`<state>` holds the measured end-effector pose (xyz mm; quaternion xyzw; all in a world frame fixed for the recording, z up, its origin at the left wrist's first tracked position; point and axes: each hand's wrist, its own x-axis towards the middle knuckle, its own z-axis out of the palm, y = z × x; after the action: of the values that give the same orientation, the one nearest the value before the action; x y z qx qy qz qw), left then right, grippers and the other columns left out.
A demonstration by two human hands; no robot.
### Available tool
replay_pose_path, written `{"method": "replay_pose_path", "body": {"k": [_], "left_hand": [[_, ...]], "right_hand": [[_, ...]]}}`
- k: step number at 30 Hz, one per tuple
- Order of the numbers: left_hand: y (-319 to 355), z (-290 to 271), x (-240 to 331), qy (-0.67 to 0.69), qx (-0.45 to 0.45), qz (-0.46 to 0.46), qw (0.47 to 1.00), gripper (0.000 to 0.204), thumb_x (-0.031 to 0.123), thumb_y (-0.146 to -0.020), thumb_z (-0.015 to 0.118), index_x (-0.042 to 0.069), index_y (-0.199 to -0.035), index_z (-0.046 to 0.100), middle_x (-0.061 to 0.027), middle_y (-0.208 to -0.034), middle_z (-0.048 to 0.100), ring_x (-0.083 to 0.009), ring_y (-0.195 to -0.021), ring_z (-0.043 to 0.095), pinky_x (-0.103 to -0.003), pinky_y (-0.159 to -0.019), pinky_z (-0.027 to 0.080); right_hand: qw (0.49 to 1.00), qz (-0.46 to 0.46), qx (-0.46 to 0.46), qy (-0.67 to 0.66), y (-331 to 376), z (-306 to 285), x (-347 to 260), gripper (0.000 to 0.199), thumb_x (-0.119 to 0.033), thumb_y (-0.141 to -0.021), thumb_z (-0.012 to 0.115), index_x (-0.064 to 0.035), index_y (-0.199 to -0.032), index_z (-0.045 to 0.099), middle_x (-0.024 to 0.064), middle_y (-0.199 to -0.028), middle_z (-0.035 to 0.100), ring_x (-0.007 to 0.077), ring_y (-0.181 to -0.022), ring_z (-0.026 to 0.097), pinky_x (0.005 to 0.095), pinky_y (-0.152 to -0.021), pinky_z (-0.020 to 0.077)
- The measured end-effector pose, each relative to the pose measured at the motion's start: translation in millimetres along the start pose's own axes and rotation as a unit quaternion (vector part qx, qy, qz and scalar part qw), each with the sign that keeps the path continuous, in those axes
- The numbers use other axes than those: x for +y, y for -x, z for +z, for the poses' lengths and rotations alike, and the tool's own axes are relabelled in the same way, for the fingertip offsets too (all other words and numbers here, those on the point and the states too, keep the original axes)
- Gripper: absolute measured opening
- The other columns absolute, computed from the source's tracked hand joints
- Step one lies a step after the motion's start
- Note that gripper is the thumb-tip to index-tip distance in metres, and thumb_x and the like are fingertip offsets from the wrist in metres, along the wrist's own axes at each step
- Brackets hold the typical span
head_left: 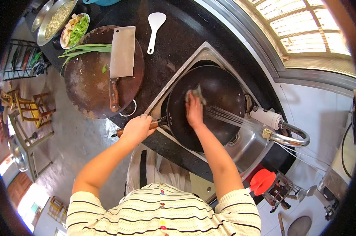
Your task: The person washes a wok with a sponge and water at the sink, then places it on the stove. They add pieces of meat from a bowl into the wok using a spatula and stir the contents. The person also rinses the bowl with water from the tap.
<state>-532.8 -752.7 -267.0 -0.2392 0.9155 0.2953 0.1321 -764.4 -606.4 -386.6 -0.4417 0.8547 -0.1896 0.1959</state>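
Observation:
A large black wok (221, 84) rests over the steel sink (248, 151). Its wooden handle (153, 124) points left, and my left hand (136, 129) is closed round it. Inside the wok, my right hand (194, 110) presses a crumpled greenish cloth or scrubber (199, 93) against the inner surface; its exact kind is hard to make out. From the faucet (282, 135) at the right, thin streams of water (229, 116) spray into the wok toward my right hand.
Left of the sink lies a round wooden chopping board (83, 84) bearing a cleaver (123, 53) and green onion leaves (87, 48). A white rice paddle (156, 27) lies beyond. Plates of cut food (76, 29) stand far left. A red plastic scoop (262, 181) hangs at the right.

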Motion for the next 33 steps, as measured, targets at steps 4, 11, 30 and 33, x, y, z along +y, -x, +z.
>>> {"method": "replay_pose_path", "body": {"k": [4,11,30,33], "left_hand": [[-2.0,0.2,1.4,-0.017,0.002,-0.013,1.0,0.038,0.032,-0.078,0.073,0.003,-0.093,0.054,-0.0156,-0.092,0.058,-0.0326,-0.085,0.062,-0.041,-0.072,0.053],[-2.1,1.5,6.4,-0.034,0.0,-0.047,0.998,0.041,0.036,-0.078,0.073,0.002,-0.093,0.054,-0.0151,-0.09,0.057,-0.0316,-0.083,0.063,-0.04,-0.07,0.054],[-2.5,-9.7,4.4,-0.036,-0.019,-0.025,0.999,0.039,0.032,-0.077,0.074,0.003,-0.094,0.053,-0.0146,-0.091,0.057,-0.0309,-0.085,0.063,-0.039,-0.071,0.053],[-2.2,-8.6,1.4,-0.049,0.003,-0.014,0.999,0.04,0.031,-0.076,0.075,0.002,-0.093,0.053,-0.0139,-0.09,0.057,-0.0288,-0.082,0.063,-0.036,-0.069,0.055]], "right_hand": [[0.98,0.034,0.073,0.184,-27.8,-8.9,49.8,0.053,-0.022,-0.095,0.051,-0.0268,-0.145,0.035,0.0143,-0.128,0.048,0.036,-0.116,0.048,0.052,-0.095,0.0376],[0.931,0.016,0.0,0.365,35.9,-56.6,93.3,0.063,-0.024,-0.09,0.059,-0.0026,-0.144,0.033,0.0177,-0.127,0.05,0.0339,-0.109,0.05,0.0449,-0.086,0.0414],[0.984,-0.044,0.166,0.055,-82.3,3.6,-11.3,0.062,-0.026,-0.091,0.057,-0.0032,-0.144,0.033,0.0269,-0.154,0.011,0.0487,-0.135,0.021,0.058,-0.112,0.0166],[0.953,0.017,0.17,0.251,-86.1,-19.2,34.7,0.063,-0.038,-0.095,0.051,-0.0062,-0.146,0.032,0.0224,-0.155,0.015,0.0413,-0.137,0.024,0.0544,-0.114,0.0177]]}}
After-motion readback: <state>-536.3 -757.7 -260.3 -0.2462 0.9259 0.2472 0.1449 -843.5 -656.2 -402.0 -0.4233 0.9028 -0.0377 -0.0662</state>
